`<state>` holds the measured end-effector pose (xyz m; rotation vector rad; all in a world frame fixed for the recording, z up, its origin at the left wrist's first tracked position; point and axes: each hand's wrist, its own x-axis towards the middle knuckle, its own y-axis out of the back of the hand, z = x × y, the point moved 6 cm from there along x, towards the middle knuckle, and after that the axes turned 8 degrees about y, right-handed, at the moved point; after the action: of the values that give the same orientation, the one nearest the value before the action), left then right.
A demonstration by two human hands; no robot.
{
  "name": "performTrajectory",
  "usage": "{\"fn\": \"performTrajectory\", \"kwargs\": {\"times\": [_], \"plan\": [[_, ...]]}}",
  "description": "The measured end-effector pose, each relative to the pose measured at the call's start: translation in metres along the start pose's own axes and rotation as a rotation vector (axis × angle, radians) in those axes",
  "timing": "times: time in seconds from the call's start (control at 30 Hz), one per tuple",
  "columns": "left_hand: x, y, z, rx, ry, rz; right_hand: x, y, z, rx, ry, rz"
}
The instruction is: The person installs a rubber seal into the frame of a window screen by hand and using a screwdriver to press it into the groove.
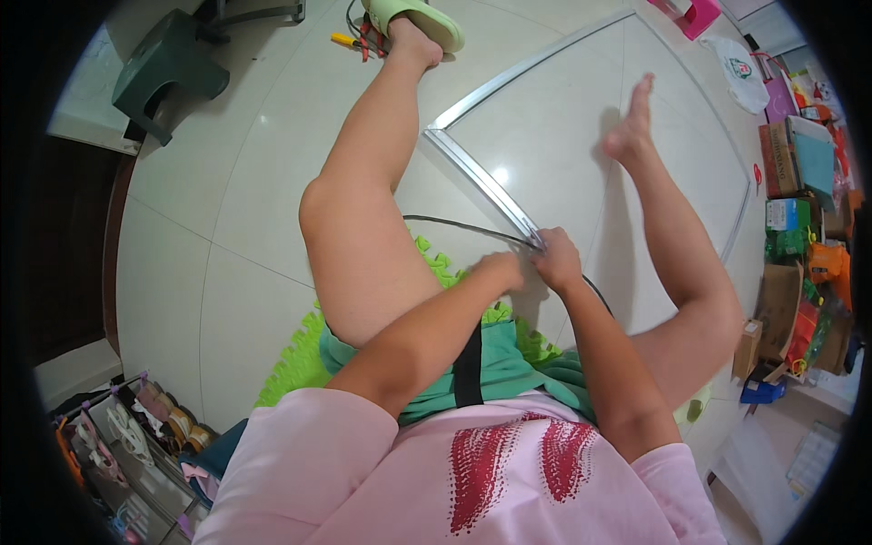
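A silver metal frame (486, 182) lies on the tiled floor between my legs, one of its bars running toward me. At the near end of that bar, my right hand (557, 259) is closed round the metal. A thin black cord (463, 223) passes from beside my left knee to this hand and shows again beyond it. My left hand (500, 271) is just left of the bar end, curled and slightly blurred. Whatever its fingers may hold is hidden.
Under me lies a bright green mat (295, 363). Ahead are red-handled pliers (366, 45), a yellow-handled tool (345, 40) and a dark green stool (168, 73). Boxes and packages (786, 215) crowd the right side; a shoe rack (136, 436) stands lower left.
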<state>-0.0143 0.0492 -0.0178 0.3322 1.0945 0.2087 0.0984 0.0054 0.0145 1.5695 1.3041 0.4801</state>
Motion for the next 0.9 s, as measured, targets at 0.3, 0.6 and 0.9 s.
{"fn": "performTrajectory", "kwargs": {"times": [0.3, 0.6, 0.9], "plan": [[0.043, 0.026, -0.048, -1.544, 0.145, 0.442, 0.039, -0.023, -0.005, -0.018, -0.041, -0.064], [0.049, 0.098, -0.064, -1.313, -0.013, 0.649, 0.069, -0.013, -0.045, 0.223, 0.048, -0.008], [0.066, 0.172, -0.051, -1.282, -0.108, 0.741, 0.120, 0.003, -0.035, 0.137, -0.008, -0.102]]}}
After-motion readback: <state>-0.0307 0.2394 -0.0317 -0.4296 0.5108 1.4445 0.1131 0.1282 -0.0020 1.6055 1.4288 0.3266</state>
